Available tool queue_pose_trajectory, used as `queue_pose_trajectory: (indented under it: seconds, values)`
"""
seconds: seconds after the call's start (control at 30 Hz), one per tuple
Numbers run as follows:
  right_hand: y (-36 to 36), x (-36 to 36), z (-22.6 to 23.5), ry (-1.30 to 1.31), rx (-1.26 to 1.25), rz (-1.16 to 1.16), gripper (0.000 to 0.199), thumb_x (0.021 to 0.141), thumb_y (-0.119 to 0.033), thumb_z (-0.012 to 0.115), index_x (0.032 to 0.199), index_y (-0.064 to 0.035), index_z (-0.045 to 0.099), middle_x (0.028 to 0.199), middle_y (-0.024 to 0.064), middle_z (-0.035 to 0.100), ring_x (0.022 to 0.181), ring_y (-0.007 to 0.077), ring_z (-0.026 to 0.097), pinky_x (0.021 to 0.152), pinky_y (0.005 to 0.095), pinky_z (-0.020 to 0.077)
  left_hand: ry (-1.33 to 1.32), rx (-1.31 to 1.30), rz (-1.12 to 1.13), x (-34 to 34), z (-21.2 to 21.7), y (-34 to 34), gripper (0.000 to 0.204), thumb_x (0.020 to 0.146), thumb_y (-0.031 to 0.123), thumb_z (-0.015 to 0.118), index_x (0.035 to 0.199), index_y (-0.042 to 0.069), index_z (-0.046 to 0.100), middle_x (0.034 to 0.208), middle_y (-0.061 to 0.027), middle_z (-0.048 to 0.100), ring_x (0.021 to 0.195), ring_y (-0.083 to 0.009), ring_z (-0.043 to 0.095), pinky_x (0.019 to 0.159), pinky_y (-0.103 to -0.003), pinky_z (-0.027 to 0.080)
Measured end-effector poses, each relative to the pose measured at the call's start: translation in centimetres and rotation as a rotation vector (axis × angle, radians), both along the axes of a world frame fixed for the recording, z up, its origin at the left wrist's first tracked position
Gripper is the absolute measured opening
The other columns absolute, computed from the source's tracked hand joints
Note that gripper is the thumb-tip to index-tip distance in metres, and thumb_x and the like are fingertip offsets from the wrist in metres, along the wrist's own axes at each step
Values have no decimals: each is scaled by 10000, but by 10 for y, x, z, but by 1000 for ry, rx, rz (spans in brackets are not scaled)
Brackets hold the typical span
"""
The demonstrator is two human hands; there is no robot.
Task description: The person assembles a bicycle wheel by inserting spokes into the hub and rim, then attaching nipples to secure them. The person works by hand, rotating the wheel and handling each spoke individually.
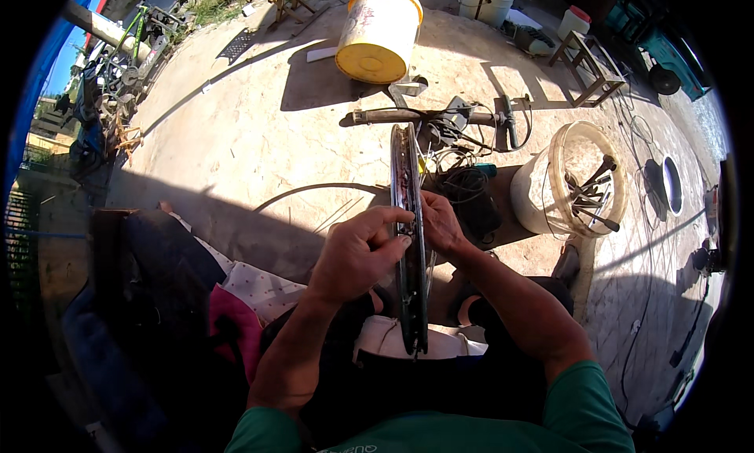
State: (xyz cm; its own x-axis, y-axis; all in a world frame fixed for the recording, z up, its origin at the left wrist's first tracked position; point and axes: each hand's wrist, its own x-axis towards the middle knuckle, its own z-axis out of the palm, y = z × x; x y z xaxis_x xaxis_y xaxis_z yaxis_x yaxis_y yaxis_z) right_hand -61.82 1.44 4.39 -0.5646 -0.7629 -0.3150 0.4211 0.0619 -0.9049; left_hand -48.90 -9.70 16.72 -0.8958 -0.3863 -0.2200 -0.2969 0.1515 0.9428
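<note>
Green sleeves at bottom edge of frame, both forearms running up to centre. Bicycle wheel rim [409, 241] stands on edge between the knees, seen edge-on: long axis runs near vertical in frame, from lower centre up to just above centre. Lower end rests against a white cloth [393, 337] on the lap.

Left hand [357, 253] sits on the left face of the rim, fingers curled, fingertips pinched on the rim edge at mid-height. Right hand [441, 223] is on the opposite face, fingers wrapped against the rim at about the same height, slightly higher in frame. Rim is sandwiched between the two hands; both touching, neither clearly nearer. Can't tell if either pinches a small part – too small to resolve.

Count:
- 1 rim, a few thin spokes showing near its lower right
- 2 hands, both on it
- 1 yellow bucket [379, 33] tipped over, top centre
- 1 clear-walled white bucket [550, 190] right of centre, holding a bundle of metal tools [591, 194], number unclear
- 1 long bar [428, 117] lying horizontal above the rim, with tangled cables [463, 182] below it
- 1 wooden stool [589, 64] upper right
</note>
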Motion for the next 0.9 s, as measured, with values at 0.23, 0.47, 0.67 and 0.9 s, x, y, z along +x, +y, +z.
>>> queue_pose_trajectory:
  seconds: [0.23, 0.47, 0.67, 0.9]
  values:
    - [-1, -1, -3, 12, 41, 37, 493, 1054, -443, 457, 892, -31, 676, 696, -46, 531, 631, 50, 432, 574, 249, 350, 152, 861, 518, 4, -39, -53, 302, 910, 70, 574, 1207, 17, 569, 1033, -86, 647, 883, -186, 636, 796, -319, 536]
    - [0, 0, 1, -5, 51, 19, 485, 1058, -423, 458, 891, -27, 683, 698, -45, 535, 632, 47, 439, 575, 243, 354, 247, 763, 443, -10, -39, -51, 310, 933, 0, 487, 1235, -15, 554, 1137, -147, 667, 978, -227, 677, 838, -318, 548]
    - [1, 5, 1, 32, 55, 59, 510, 1047, -447, 469, 834, -27, 663, 689, -39, 539, 630, 49, 445, 571, 246, 359, 218, 715, 336, -18, -32, -53, 290, 1013, 126, 480, 1269, 6, 543, 1122, -159, 682, 862, -201, 696, 726, -285, 532]
    - [0, 13, -9, 42, 45, 79, 515, 1030, -468, 496, 790, -36, 637, 663, -36, 511, 614, 63, 438, 556, 257, 358, 216, 590, 311, -28, -39, -59, 313, 1026, 166, 436, 1272, -1, 535, 1094, -170, 689, 774, -189, 690, 671, -285, 486]
